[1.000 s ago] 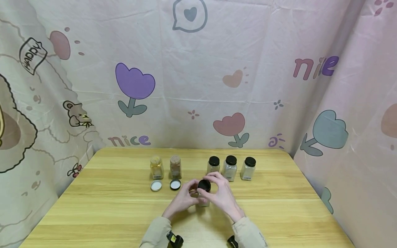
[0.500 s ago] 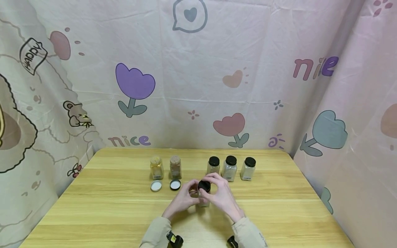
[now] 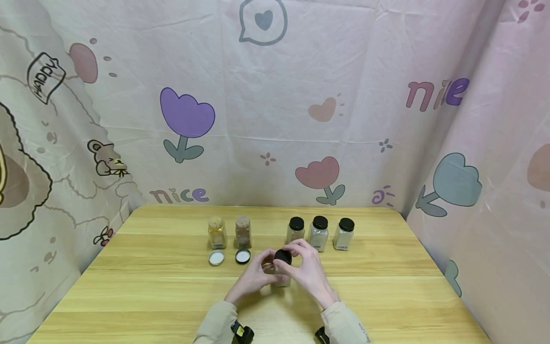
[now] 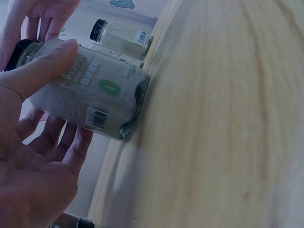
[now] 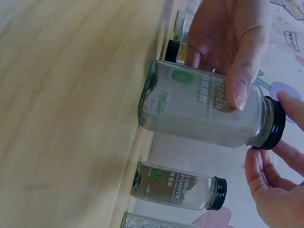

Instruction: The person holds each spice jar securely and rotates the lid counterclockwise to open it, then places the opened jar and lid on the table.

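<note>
Upright on the table near its middle stands a clear glass pepper jar [image 3: 282, 282], its label reading "PEPPER" in both wrist views. My left hand [image 3: 257, 273] holds the jar body, thumb across the label side [image 4: 88, 90] and fingers around the other side. From the right, my right hand [image 3: 308, 271] grips the black screw lid [image 3: 282, 257] between thumb and fingers. The lid sits on the jar's neck, as the right wrist view shows it [image 5: 275, 124]. How tightly it is screwed I cannot tell.
Behind stand three black-lidded jars [image 3: 318, 237], among them a cumin powder jar [image 5: 173, 186]. To the left are two lidless jars, one yellow [image 3: 217, 237], one brown [image 3: 243, 236]. Two lids [image 3: 216, 258] lie upturned before them. A printed curtain [image 3: 258, 105] hangs behind the table.
The fingers and thumb of my right hand shift slightly around the lid. The jar and my left hand stay in place.
</note>
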A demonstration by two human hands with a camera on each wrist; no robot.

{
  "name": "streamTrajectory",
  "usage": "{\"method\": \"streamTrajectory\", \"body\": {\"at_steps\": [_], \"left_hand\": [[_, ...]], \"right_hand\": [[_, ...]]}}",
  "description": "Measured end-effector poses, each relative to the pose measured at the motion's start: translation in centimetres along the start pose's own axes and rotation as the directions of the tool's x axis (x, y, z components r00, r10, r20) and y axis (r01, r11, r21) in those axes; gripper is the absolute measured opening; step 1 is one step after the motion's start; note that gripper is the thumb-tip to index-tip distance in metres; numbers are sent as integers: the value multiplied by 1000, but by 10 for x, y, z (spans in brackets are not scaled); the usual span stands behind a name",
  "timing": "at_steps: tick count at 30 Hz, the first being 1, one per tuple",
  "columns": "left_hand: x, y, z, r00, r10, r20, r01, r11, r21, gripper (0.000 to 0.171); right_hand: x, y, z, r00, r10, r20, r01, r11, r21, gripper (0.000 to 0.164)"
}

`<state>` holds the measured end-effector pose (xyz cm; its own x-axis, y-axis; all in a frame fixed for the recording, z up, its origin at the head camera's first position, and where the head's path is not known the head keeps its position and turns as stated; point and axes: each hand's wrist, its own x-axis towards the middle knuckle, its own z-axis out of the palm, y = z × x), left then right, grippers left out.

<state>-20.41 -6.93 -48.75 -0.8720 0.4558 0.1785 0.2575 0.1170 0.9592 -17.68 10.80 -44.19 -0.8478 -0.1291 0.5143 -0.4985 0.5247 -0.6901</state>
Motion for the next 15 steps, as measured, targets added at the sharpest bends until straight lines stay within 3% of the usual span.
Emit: {"method": "streamTrajectory", "body": {"at_steps": [9, 15], "left_hand": [[0, 0, -1, 1000, -9, 3, 9, 1000, 4, 47], [0, 0, 0, 1000, -14, 2, 14, 1000, 3, 47]], "right_hand": [[1, 2, -3, 994, -89, 63, 89, 996, 1, 30], [0, 2, -1, 996, -89, 22, 89, 995, -33, 39]]}}
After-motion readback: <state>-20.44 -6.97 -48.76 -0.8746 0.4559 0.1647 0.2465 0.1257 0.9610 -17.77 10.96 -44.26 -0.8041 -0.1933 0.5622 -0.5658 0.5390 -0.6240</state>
